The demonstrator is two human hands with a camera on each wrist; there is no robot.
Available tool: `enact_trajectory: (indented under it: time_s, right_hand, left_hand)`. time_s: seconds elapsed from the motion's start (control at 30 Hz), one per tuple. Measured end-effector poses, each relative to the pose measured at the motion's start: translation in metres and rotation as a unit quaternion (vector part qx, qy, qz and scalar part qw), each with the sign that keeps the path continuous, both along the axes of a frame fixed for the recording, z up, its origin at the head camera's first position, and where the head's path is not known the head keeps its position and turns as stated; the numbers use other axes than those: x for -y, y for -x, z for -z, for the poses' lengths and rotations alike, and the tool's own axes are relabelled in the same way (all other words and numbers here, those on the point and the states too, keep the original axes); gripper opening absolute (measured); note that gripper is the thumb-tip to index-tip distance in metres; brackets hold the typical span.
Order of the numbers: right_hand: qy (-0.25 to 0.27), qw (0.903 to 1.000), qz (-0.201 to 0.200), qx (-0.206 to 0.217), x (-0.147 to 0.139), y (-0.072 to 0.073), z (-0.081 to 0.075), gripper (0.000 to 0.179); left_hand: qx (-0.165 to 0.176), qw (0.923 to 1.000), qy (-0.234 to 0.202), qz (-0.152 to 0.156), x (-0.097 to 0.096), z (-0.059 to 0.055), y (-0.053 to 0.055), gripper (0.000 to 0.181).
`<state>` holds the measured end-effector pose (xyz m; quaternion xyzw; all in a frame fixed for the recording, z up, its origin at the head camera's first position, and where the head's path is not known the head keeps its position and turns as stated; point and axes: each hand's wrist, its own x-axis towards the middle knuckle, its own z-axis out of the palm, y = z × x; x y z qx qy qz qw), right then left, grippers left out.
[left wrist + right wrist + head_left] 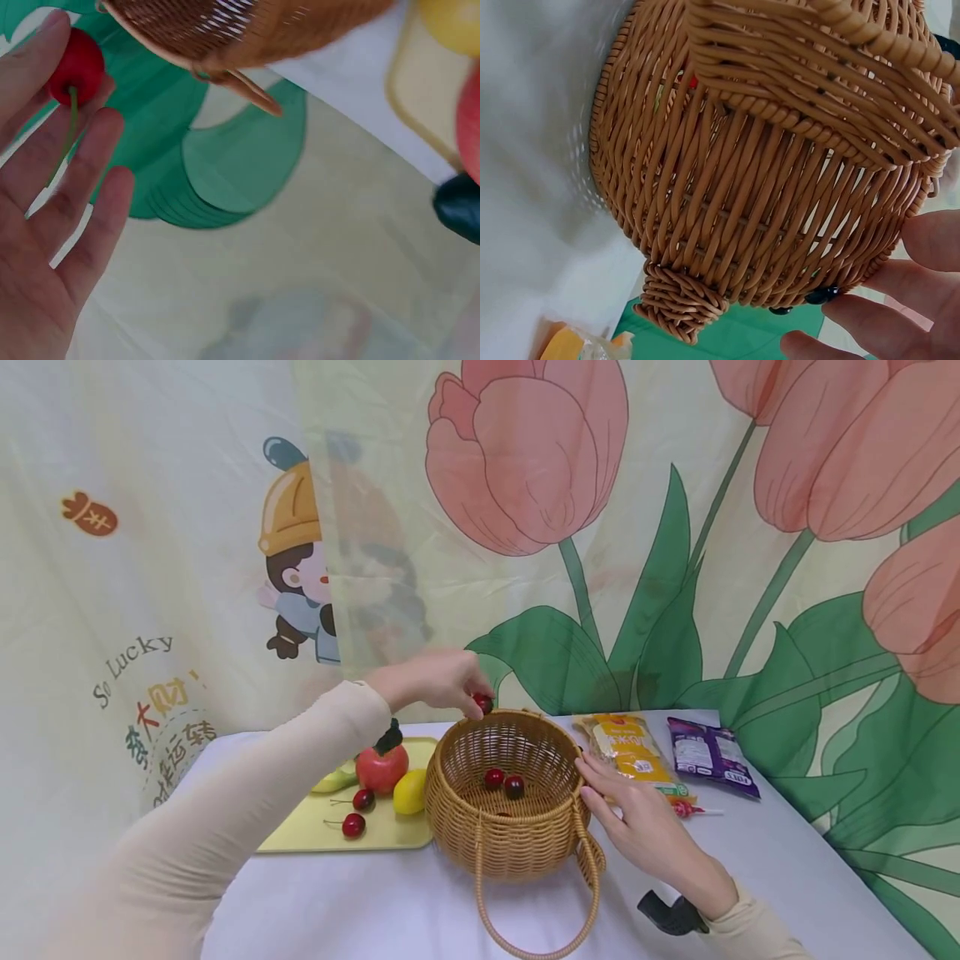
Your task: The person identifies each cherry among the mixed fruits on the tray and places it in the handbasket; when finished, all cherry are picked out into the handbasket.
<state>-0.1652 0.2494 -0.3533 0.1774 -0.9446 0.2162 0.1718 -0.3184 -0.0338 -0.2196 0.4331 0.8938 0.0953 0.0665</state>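
L hand [442,681] pinches one cherry [483,702] betw. thumb & fingertips, at far-L edge of basket [510,847]; L wrist view shows its stem [72,127] hanging free across the fingers, other fingers spread. R hand [637,814] not gripping as far as visible: fingers fairly straight, resting on R side of basket rim. Basket upright on white cloth [315,910], right beside tray [300,841]. Two cherries [493,778] show clearly on basket floor; sliver of red behind near rim, ID uncertain. Risks (my judgement): (1) cherry is smooth, round & held by fingertips only, so a loose pinch could let it go; b/c it's right at the rim, it might fall outside, poss. behind basket, hard to see. (2) Stem could snag on fingers or wicker & pull cherry off line at release. (3) R hand contact looks light; a push from either hand could tip or slide basket, prob. into lemon [409,792] next to it, or nudge the loose tray cherries [353,825]. (4) Handle [538,953] hangs twd person; a sleeve catching it could tug basket. (5) Drop from rim height: cherry may bounce off those inside; low risk, walls deep.
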Motion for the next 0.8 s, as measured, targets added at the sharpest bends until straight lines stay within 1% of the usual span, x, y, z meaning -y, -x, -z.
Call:
enact_trajectory:
  time_s: [0.13, 0.23, 0.3, 0.4, 0.5, 0.63, 0.8]
  right_hand:
    - [0.001, 1.0, 0.0, 0.001, 0.001, 0.0, 0.0, 0.046]
    - [0.0, 1.0, 0.0, -0.001, 0.001, -0.001, 0.0, 0.046]
    - [0.0, 1.0, -0.001, -0.001, 0.002, -0.001, -0.001, 0.046]
    - [-0.001, 1.0, 0.0, 0.002, 0.001, -0.001, 0.0, 0.046]
    - [-0.003, 1.0, 0.001, 0.005, 0.001, -0.001, 0.0, 0.046]
    - [-0.004, 1.0, 0.003, 0.007, 0.001, -0.002, 0.0, 0.046]
    - [-0.004, 0.9999, 0.005, 0.008, 0.001, -0.001, -0.001, 0.046]
  left_hand:
    - [0.023, 0.9997, 0.008, -0.003, -0.024, 0.003, 0.001, 0.031]
    - [0.024, 0.9997, 0.007, -0.006, -0.039, 0.007, 0.002, 0.034]
    - [0.017, 0.9998, 0.008, -0.006, -0.047, 0.012, 0.002, 0.035]
    - [0.013, 0.9999, 0.01, -0.003, -0.059, 0.023, 0.003, 0.034]
    - [0.026, 0.9996, 0.004, 0.005, -0.066, 0.036, 0.003, 0.032]
    - [0.044, 0.9989, -0.004, 0.016, -0.073, 0.052, 0.001, 0.032]
    - [0.043, 0.9984, -0.01, 0.035, -0.08, 0.067, 0.001, 0.036]
